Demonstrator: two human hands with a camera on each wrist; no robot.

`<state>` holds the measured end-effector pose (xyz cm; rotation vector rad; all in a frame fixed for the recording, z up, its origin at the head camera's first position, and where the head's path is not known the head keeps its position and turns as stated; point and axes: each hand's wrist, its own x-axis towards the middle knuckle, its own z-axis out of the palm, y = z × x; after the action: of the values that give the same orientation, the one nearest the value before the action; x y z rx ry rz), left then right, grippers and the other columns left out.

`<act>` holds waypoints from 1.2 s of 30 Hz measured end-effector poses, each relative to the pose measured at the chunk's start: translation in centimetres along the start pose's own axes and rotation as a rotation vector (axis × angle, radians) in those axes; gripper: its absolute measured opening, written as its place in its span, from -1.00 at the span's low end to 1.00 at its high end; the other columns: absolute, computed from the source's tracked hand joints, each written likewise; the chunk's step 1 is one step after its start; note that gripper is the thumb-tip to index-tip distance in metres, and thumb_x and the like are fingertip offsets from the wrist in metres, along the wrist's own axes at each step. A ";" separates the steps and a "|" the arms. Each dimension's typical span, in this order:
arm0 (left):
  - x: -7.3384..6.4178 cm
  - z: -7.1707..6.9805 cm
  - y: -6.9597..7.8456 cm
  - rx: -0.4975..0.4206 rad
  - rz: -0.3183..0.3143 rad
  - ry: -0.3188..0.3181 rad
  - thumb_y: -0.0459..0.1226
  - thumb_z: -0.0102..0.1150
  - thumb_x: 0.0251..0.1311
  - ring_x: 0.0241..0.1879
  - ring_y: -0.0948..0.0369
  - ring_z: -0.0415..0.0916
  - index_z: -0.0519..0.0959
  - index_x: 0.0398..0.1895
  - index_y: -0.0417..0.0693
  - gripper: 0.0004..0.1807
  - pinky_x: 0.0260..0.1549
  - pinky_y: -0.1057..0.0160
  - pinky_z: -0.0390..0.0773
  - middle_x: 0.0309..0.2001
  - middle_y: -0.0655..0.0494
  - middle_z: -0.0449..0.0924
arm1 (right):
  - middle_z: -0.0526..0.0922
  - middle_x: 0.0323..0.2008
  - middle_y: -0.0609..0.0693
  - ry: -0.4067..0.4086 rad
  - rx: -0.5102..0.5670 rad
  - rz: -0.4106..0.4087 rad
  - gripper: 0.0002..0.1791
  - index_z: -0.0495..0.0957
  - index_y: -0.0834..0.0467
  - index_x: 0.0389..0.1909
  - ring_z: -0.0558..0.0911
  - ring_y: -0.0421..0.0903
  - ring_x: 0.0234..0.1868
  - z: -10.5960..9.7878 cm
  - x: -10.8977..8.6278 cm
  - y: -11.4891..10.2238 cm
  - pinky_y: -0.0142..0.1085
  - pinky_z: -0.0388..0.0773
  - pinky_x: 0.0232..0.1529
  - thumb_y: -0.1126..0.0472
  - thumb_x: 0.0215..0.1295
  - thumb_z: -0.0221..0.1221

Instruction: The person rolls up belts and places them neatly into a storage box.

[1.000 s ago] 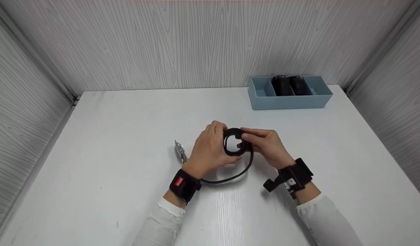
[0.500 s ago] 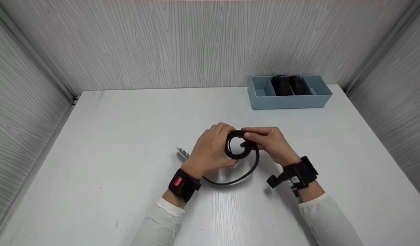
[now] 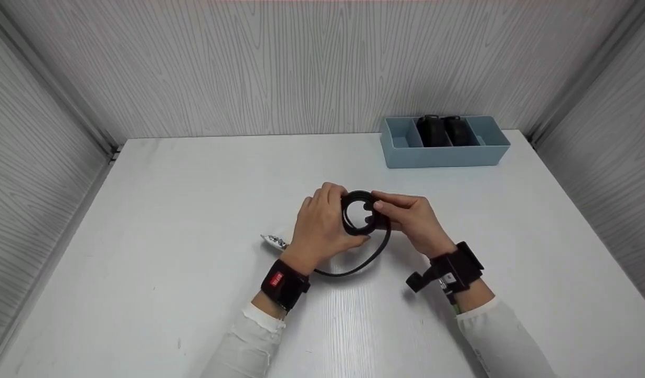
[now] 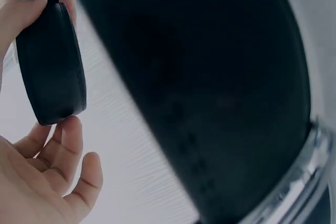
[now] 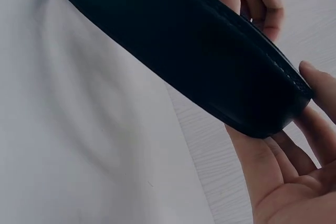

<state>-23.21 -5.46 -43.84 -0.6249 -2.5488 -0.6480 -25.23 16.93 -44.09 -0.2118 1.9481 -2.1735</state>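
A black leather belt [image 3: 358, 230] is rolled into a ring-shaped coil held on edge between both hands, over the middle of the white table. My left hand [image 3: 322, 220] grips the coil from the left, fingers over its far side and thumb beneath. On the right side, my right hand [image 3: 406, 218] pinches the coil between thumb and fingers. The belt's loose strap [image 3: 377, 253] loops down toward me and passes under my left wrist. Its silver buckle [image 3: 274, 241] pokes out left of that wrist. Up close, the dark strap [image 4: 199, 77] fills much of the left wrist view.
At the back right of the white table [image 3: 186, 210] stands a blue-grey divided box [image 3: 443, 157]. Two black rolled items [image 3: 432, 132] stand in its middle compartments. Wood-grain panels [image 3: 280, 68] enclose the back and sides.
Both hands and the coil shifted slightly right and nearer, then back left and away. The buckle end has swung lower and outward to the left. Both hands keep their hold.
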 end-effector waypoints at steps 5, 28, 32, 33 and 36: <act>0.0 0.0 0.1 -0.075 0.035 -0.062 0.17 0.70 -0.26 -0.05 0.10 0.49 0.39 0.13 -0.21 0.00 -0.10 0.15 0.57 0.02 -0.01 0.45 | 0.75 0.04 0.22 0.000 -0.063 0.000 -0.54 0.64 0.28 0.21 0.76 0.20 0.00 -0.8 0.0 -0.4 -0.12 0.70 0.00 0.21 0.34 0.39; 0.3 -0.3 -0.2 0.020 0.091 0.066 0.14 0.62 -0.32 0.00 0.11 0.51 0.45 0.13 -0.14 -0.06 -0.10 0.16 0.57 0.06 0.03 0.53 | 0.72 0.12 0.17 -0.016 0.080 0.011 -0.51 0.57 0.31 0.29 0.75 0.00 0.06 0.0 0.0 -0.2 -0.17 0.65 0.11 0.20 0.42 0.32; 0.1 0.0 -0.1 0.049 0.028 0.094 0.19 0.63 -0.33 -0.06 0.10 0.51 0.44 0.07 -0.16 -0.05 -0.13 0.16 0.55 0.00 0.02 0.52 | 0.73 0.09 0.19 -0.020 0.090 0.003 -0.50 0.55 0.31 0.32 0.77 0.05 0.02 0.2 0.0 0.1 -0.10 0.66 0.09 0.27 0.41 0.32; 0.1 0.0 -0.1 0.051 0.017 0.086 0.21 0.63 -0.33 -0.07 0.10 0.50 0.44 0.07 -0.16 -0.04 -0.14 0.16 0.55 -0.01 0.02 0.52 | 0.74 0.07 0.19 -0.018 0.082 0.000 -0.50 0.55 0.32 0.32 0.78 0.06 0.00 0.2 0.0 0.2 -0.10 0.67 0.08 0.29 0.40 0.32; 0.0 0.1 0.1 0.042 -0.007 0.041 0.27 0.64 -0.32 -0.09 0.10 0.48 0.42 0.06 -0.16 0.00 -0.14 0.16 0.53 -0.02 0.02 0.49 | 0.75 0.05 0.21 -0.014 0.055 -0.009 -0.52 0.56 0.33 0.29 0.79 0.06 -0.06 0.1 0.1 0.3 -0.11 0.69 0.04 0.31 0.39 0.32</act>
<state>-23.16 -5.38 -43.90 -0.5825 -2.5210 -0.6015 -25.27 16.79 -44.36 -0.2261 1.8807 -2.2222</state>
